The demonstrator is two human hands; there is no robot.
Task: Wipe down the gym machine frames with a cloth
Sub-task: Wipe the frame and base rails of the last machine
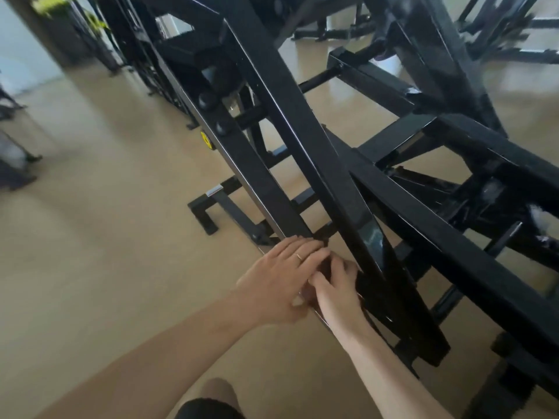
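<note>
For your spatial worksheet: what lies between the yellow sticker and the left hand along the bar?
In the head view, only bare black bar runs from the yellow sticker to the left hand.

Glossy tan floor (99, 237) carries the black gym machine frames (302, 140) on flat feet.

Two hands show, the left hand (279, 278) and the right hand (334, 285), meeting on one slanted black bar (260, 176). One ring (298, 256) sits on a finger of the left hand. Two round black bolt caps (222, 127) stand on that bar, and one yellow sticker (207, 140) just beside it. One knee (216, 390) shows at the bottom edge.
</note>
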